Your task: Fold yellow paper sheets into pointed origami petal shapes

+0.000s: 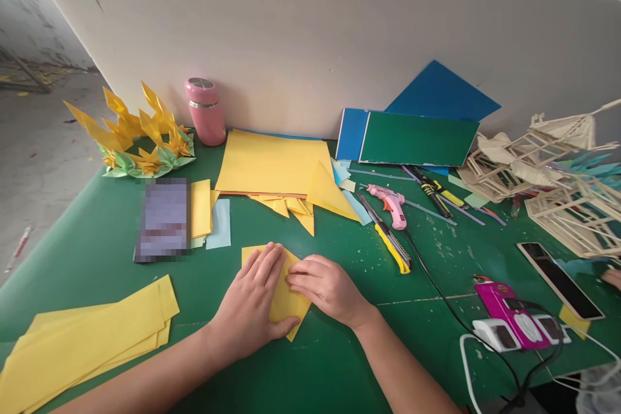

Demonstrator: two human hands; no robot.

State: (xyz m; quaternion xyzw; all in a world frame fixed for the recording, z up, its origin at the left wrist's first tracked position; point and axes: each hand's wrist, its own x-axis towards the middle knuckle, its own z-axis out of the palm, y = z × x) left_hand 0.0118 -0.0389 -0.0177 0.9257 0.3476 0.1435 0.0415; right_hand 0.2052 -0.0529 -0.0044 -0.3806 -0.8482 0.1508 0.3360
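Observation:
A yellow sheet of paper [286, 301], partly folded, lies on the green table [339, 362] in front of me. My left hand [250, 304] lies flat on its left half with the fingers stretched out and together, pressing it down. My right hand [327, 288] rests on the paper's right edge, fingers curled and pressed onto the fold. Neither hand lifts the paper off the table.
Yellow strips [87, 336] lie at the front left, a yellow stack [272, 165] and cut triangles behind. A pink flask [206, 110], paper flowers [140, 139], a pink glue gun [391, 204], a yellow knife [391, 242], a power strip [514, 326], a phone [560, 278] and wooden frames [557, 174] surround.

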